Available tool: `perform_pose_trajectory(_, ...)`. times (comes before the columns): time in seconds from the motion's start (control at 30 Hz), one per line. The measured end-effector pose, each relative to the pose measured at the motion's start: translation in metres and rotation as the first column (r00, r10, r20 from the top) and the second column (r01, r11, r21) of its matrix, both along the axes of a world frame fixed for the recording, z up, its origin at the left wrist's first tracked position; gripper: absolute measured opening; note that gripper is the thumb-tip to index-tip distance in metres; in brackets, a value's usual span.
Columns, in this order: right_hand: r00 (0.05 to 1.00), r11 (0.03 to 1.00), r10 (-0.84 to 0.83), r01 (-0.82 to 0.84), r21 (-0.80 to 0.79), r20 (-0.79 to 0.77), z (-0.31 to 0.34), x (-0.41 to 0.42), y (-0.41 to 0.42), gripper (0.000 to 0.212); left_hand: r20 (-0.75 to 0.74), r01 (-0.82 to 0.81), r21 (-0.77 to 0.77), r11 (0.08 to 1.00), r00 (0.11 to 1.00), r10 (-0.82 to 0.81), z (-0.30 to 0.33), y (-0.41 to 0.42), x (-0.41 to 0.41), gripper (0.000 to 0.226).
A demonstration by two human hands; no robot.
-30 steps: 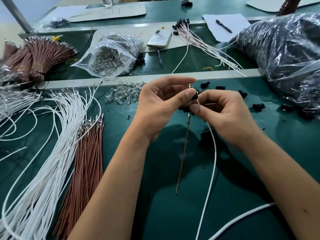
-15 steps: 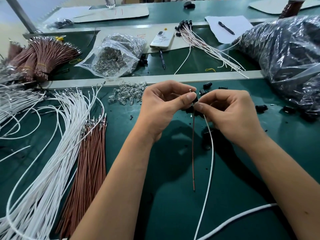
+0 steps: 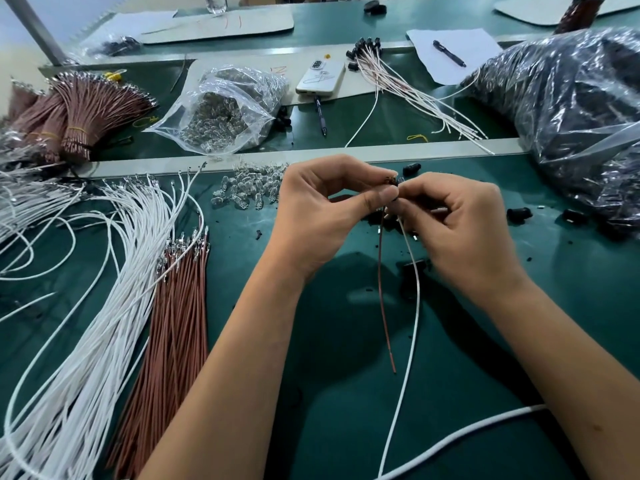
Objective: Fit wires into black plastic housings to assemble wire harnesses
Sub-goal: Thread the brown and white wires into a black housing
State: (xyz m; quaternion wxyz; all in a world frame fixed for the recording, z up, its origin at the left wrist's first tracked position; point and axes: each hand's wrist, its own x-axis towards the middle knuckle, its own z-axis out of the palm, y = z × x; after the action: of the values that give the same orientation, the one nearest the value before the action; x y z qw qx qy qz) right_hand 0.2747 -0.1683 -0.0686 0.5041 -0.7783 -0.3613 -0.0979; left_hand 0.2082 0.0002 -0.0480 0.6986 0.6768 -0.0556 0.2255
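Where both hands meet, black housing (image 3: 397, 181) pinched between left hand (image 3: 322, 209) and right hand (image 3: 464, 220) fingertips, brown wire (image 3: 384, 299) and white wire (image 3: 412, 306) hanging near.

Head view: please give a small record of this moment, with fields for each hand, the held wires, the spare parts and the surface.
left hand: left hand pinches a small black housing at its fingertips
right hand: right hand pinches at the same housing from the other side
held wires: brown wire and white wire hang down from the housing
spare wires: white wire bundle and brown wire bundle lie to the left
loose housings: loose black housings lie to the right
surface: green mat
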Motion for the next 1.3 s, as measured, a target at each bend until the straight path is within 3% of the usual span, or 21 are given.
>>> perform_pose_trajectory(0.2,0.986,0.999,-0.006,0.014,-0.047,0.168,0.006,-0.004,0.001,0.006,0.049,0.004,0.019,1.0,0.999,-0.005,0.004,-0.002,-0.001,0.024)
perform_pose_trajectory(0.53,0.978,0.998,-0.002,0.015,-0.057,0.207,0.008,-0.008,0.003,0.008,0.01,-0.03,-0.037,0.999,0.999,0.03,0.004,-0.003,-0.003,0.019)
perform_pose_trajectory(1.1,0.985,0.998,0.018,-0.007,-0.07,0.169,0.011,-0.014,0.005,0.012,-0.021,0.019,-0.074,0.997,1.0,-0.021,0.006,0.0,-0.005,0.021)
perform_pose_trajectory(1.3,0.998,0.995,0.065,-0.064,-0.076,0.008,0.011,-0.016,0.007,0.013,-0.154,-0.052,-0.323,0.945,0.988,0.002,0.004,-0.002,-0.001,0.021)
